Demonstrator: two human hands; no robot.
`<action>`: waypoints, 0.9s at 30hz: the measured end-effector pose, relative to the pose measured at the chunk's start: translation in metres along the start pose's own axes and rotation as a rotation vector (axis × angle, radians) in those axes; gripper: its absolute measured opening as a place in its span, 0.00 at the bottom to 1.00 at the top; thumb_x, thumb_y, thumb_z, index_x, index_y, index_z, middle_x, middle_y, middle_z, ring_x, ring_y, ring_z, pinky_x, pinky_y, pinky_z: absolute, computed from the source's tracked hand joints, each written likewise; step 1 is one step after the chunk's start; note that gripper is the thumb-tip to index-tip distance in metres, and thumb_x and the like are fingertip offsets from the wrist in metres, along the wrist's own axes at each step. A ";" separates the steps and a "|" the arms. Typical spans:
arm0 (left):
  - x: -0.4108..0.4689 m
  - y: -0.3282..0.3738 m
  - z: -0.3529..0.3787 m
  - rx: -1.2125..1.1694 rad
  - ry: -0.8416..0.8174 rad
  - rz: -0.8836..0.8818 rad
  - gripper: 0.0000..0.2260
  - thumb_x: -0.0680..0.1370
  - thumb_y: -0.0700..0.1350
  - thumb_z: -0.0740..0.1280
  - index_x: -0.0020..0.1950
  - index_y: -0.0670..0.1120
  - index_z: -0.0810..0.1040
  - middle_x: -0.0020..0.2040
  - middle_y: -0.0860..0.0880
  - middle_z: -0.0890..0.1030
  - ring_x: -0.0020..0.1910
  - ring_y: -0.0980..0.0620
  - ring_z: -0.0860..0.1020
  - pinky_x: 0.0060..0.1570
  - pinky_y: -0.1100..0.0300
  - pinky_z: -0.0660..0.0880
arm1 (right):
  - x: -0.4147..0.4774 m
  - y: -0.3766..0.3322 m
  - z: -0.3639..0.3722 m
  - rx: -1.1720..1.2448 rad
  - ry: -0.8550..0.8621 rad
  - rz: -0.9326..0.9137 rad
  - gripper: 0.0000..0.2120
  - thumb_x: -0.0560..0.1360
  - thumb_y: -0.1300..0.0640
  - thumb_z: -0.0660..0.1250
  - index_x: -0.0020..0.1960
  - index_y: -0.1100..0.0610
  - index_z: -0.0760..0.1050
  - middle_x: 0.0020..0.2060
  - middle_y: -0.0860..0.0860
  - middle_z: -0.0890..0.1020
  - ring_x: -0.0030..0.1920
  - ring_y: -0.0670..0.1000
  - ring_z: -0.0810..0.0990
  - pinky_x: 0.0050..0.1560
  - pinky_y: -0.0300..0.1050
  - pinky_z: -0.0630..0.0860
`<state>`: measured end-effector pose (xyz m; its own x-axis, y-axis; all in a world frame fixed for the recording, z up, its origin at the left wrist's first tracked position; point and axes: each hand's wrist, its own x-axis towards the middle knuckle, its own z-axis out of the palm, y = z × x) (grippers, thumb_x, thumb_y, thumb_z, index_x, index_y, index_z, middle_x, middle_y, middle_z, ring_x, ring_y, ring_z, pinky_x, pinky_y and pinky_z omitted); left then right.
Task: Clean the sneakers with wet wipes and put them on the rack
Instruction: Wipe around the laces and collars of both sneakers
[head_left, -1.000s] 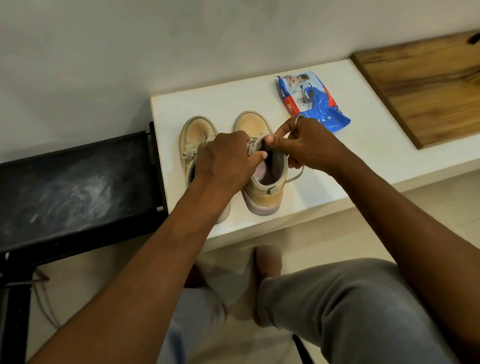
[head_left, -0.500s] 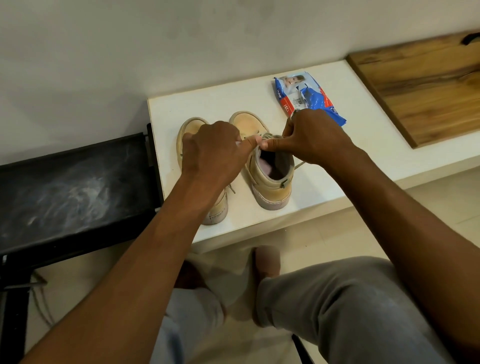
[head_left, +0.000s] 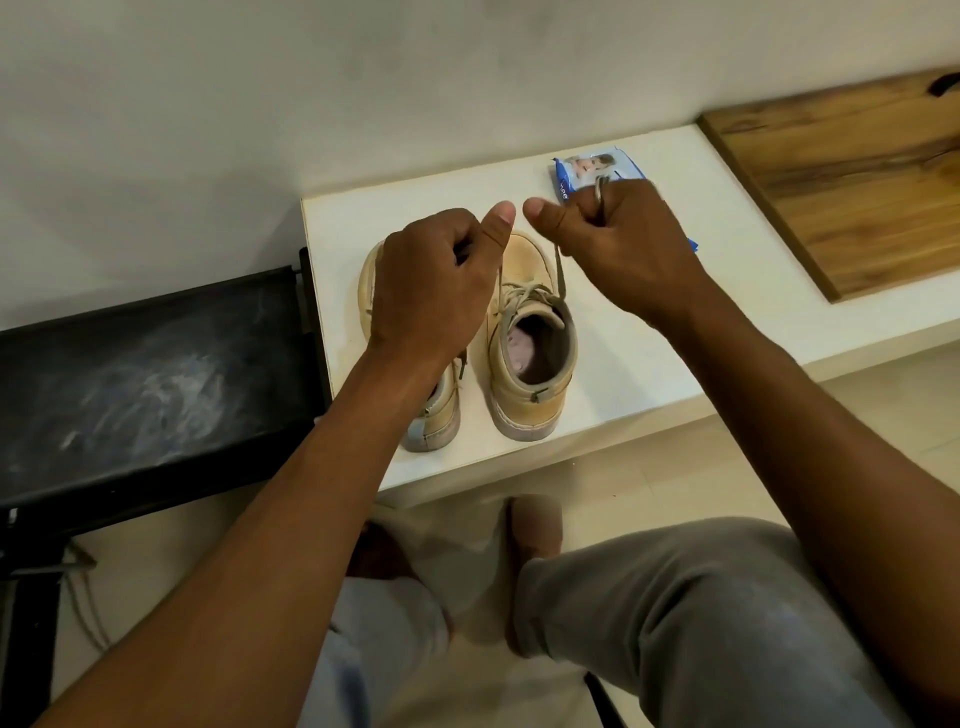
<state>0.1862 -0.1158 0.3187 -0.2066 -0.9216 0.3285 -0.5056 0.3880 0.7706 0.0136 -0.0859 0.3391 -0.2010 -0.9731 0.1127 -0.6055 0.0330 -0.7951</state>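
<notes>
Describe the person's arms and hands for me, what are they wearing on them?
Both arms are bare as far as the view shows: no sleeves, gloves or watch. The right hand wears a thin silver-coloured ring on one finger. The left hand shows no ring or other jewellery.

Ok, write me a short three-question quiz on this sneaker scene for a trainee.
1. True or false: the right hand holds a wipe.
2. Whose laces do the right hand and the left hand pull? A) the sneaker under the left hand; B) the sneaker nearer the wipes pack; C) neither.
3. Where does the wipes pack lie?
Key: 1 false, it grips a lace. 2 B. 3 on the white bench, behind the right hand.
</notes>
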 end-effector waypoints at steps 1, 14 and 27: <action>0.000 -0.001 0.000 -0.023 0.000 0.005 0.23 0.81 0.59 0.61 0.35 0.43 0.78 0.31 0.48 0.80 0.32 0.50 0.76 0.33 0.59 0.70 | 0.000 -0.002 -0.001 0.071 0.025 0.000 0.26 0.78 0.42 0.67 0.37 0.66 0.77 0.25 0.47 0.77 0.26 0.41 0.72 0.34 0.33 0.68; -0.001 0.011 -0.007 -0.224 0.205 0.117 0.19 0.82 0.49 0.64 0.38 0.36 0.76 0.30 0.43 0.76 0.30 0.48 0.73 0.31 0.55 0.71 | 0.004 -0.013 0.028 0.203 -0.171 -0.164 0.31 0.74 0.74 0.52 0.72 0.54 0.72 0.63 0.46 0.80 0.63 0.42 0.78 0.65 0.41 0.74; -0.002 0.018 -0.017 -0.328 0.270 0.229 0.20 0.78 0.54 0.62 0.43 0.37 0.78 0.36 0.59 0.73 0.36 0.65 0.74 0.40 0.74 0.69 | 0.005 -0.024 0.037 -0.266 -0.277 -0.241 0.15 0.81 0.58 0.61 0.65 0.53 0.78 0.57 0.47 0.82 0.53 0.45 0.79 0.72 0.47 0.59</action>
<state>0.1921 -0.1068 0.3415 -0.0347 -0.7942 0.6067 -0.1730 0.6027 0.7790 0.0554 -0.0998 0.3363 0.1611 -0.9834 0.0835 -0.7938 -0.1794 -0.5811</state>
